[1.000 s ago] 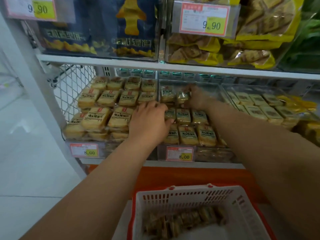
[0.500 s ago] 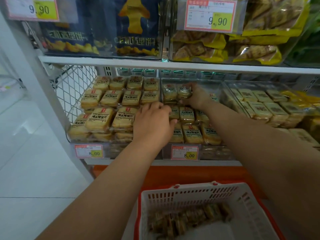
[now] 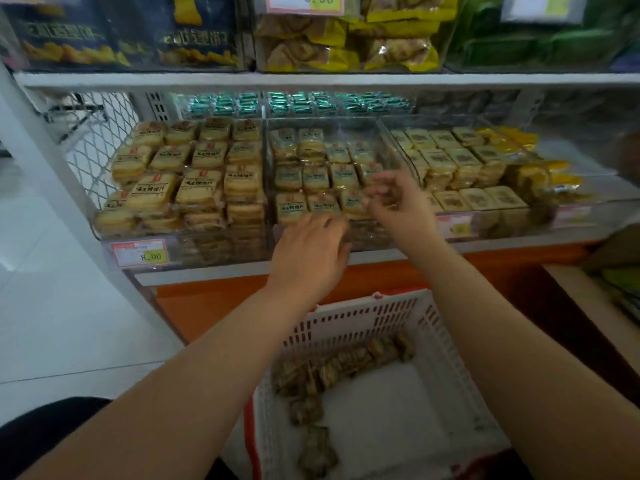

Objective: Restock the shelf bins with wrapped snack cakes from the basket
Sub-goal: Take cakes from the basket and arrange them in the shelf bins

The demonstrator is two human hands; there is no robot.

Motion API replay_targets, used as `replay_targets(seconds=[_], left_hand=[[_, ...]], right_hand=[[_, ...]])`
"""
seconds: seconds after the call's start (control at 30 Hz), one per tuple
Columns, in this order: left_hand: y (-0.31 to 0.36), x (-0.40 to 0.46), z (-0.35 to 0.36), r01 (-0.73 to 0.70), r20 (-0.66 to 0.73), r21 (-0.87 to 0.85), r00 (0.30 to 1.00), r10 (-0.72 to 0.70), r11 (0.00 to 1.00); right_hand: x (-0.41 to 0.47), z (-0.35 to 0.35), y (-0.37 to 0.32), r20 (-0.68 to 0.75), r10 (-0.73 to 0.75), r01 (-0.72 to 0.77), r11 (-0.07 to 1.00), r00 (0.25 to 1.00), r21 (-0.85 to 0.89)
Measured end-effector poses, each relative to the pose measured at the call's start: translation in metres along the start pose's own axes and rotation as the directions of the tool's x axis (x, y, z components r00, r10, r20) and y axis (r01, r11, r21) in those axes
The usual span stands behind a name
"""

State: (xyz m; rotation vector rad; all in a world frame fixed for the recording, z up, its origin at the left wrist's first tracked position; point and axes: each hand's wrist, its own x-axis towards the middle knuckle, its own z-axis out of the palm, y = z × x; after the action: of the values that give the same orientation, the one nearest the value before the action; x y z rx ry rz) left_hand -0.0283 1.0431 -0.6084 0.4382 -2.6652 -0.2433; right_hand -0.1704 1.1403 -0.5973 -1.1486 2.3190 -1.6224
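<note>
Your left hand lies flat, fingers relaxed, at the clear plastic middle bin front; right hand hovers, fingers loosely curled, empty

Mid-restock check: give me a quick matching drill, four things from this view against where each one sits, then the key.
Things:
1. basket
2. left hand
3. 8.00 price tag
4. green-wrapped snacks

Places:
A. at the back of the lower shelf
B. on the front of the left bin
C. below the shelf, nearest the camera
D. at the front edge of the middle bin

Pairs: 1-C, 2-D, 3-B, 4-A
</note>
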Motion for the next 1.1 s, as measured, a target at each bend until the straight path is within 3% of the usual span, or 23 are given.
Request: replay_targets(seconds=[0.1,0.2,0.27,0.33,0.37,0.47,0.53,0.6,0.7,0.8,0.9,1.1], left_hand=[[0.016,-0.026,0.041,0.118,0.206,-0.095,0.974,-0.097,0.988],[0.019,-0.062,0.098,0.385,0.387,-0.163,0.872,-0.300,0.908],[0.018,-0.085,0.129,0.525,0.462,-0.188,0.793,-0.397,0.830],[0.012,-0.105,0.156,0.555,0.515,-0.155,0.751,-0.413,0.817],[0.009,-0.114,0.168,0.557,0.533,-0.126,0.736,-0.418,0.821],[0.000,-0.134,0.197,0.610,0.592,-0.102,0.672,-0.445,0.786],[-0.005,-0.140,0.212,0.632,0.610,-0.102,0.650,-0.453,0.768],[-0.010,-0.143,0.223,0.651,0.621,-0.090,0.629,-0.469,0.754],[-0.017,-0.147,0.238,0.667,0.648,-0.059,0.591,-0.479,0.743],[-0.021,-0.152,0.245,0.680,0.662,-0.041,0.568,-0.490,0.732],[-0.024,-0.151,0.243,0.709,0.650,-0.071,0.566,-0.507,0.702],[-0.025,-0.146,0.235,0.773,0.658,-0.100,0.524,-0.541,0.627]], right_hand=[[-0.053,0.006,0.033,0.033,-0.052,0.059,0.962,0.998,-0.267],[-0.090,0.017,0.078,0.090,-0.028,0.061,0.922,0.996,-0.382],[-0.105,0.023,0.111,0.182,0.146,-0.041,0.876,0.972,-0.481],[-0.117,0.028,0.147,0.250,0.383,-0.182,0.799,0.889,-0.573],[-0.122,0.031,0.166,0.239,0.480,-0.294,0.787,0.844,-0.542],[-0.133,0.040,0.216,0.184,0.641,-0.605,0.766,0.745,-0.218],[-0.139,0.044,0.241,0.160,0.787,-0.778,0.615,0.596,-0.127],[-0.144,0.049,0.259,0.177,0.892,-0.909,0.403,0.417,0.110],[-0.146,0.062,0.274,0.260,0.936,-0.911,0.121,0.237,0.394],[-0.138,0.083,0.273,0.357,0.914,-0.806,-0.059,0.194,0.589],[-0.130,0.100,0.271,0.283,0.948,-0.818,-0.044,0.148,0.574],[-0.159,0.100,0.278,0.309,0.935,-0.820,-0.037,0.173,0.571]])
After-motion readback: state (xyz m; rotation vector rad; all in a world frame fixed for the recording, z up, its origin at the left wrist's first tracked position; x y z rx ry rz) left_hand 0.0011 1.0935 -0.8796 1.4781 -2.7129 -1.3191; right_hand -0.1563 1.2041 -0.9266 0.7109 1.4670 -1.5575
